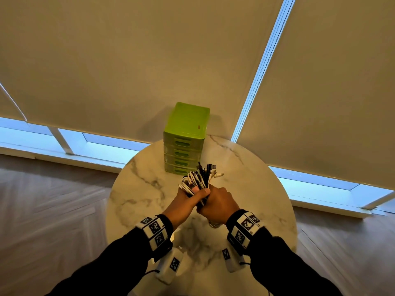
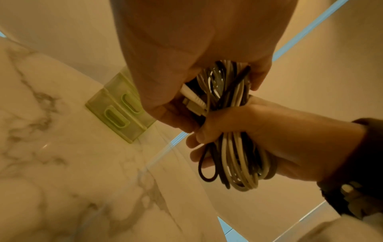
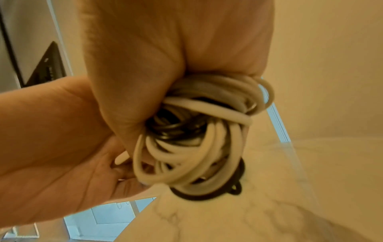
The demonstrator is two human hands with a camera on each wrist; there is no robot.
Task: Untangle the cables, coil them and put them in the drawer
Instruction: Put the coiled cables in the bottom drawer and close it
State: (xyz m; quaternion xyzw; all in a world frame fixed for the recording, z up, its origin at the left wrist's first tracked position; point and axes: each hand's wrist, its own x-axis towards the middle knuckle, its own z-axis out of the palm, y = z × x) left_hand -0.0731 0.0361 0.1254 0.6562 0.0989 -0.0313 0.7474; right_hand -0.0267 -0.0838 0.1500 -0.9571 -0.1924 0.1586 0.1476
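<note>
A bundle of white and black cables (image 1: 199,178) is held above the round marble table (image 1: 136,189), plug ends sticking up toward the drawers. My left hand (image 1: 190,198) grips the bundle's upper part, thumb across it. My right hand (image 1: 215,202) grips it just below, and loops hang out beneath the fist. The left wrist view shows the cable bundle (image 2: 230,114) passing through both fists. In the right wrist view the coiled loops of cables (image 3: 199,147) bulge under my right hand. A green drawer unit (image 1: 184,142) with all its drawers closed stands just beyond.
The drawer unit stands at the table's far edge against drawn roller blinds (image 1: 128,60). A window strip (image 1: 85,139) runs along the floor line. Wooden floor (image 1: 42,210) surrounds the table. The marble around my hands is bare.
</note>
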